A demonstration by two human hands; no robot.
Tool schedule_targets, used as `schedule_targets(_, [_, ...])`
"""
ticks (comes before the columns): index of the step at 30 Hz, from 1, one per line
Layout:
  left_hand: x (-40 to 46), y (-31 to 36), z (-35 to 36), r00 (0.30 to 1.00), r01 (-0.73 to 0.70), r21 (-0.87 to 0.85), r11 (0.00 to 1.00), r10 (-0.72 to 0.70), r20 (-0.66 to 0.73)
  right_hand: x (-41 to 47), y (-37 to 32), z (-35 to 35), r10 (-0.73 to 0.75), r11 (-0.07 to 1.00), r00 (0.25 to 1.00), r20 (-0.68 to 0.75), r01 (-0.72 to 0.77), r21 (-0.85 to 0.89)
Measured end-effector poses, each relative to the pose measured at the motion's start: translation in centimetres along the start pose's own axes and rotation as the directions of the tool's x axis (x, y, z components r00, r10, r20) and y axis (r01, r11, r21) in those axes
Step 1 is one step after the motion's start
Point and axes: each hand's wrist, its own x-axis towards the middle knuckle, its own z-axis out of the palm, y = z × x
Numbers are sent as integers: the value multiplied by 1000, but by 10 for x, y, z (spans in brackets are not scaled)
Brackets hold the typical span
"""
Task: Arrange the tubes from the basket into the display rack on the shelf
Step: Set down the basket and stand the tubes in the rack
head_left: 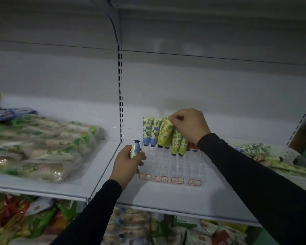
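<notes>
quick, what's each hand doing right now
Left hand: holding a blue-flowered tube, cap up, beside the clear rack.
Right hand: pinching the top of a yellow tube standing in the rack.

Right hand pinches yellow tube; left hand holds blue tube.

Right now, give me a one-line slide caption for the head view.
Right hand pinches a yellow tube in the clear rack; left hand holds a blue tube.

Long black sleeves (bare hands)
</notes>
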Motion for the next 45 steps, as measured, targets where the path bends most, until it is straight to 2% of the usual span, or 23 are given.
schedule_targets(11, [5,-7,-1,1000,-16,35,999,17,-26,0,1,14,-56,990,991,119,70,-119])
schedule_targets(15, [6,-12,-1,999,-27,53,998,29,-42,2,1,15,-39,982,992,123,60,-177])
schedule_targets(22, [11,-23,-1,997,-50,125,991,57,-48,5,0,8,-33,980,981,191,69,-186])
schedule_targets(37, [12,-39,-5,996,-71,151,986,77,-37,8,-4,19,22,982,990,138,4,-189])
schedule_targets(45, [11,-41,-4,997,-57,159,986,65,-48,8,-5,19,-11,972,986,168,50,-230])
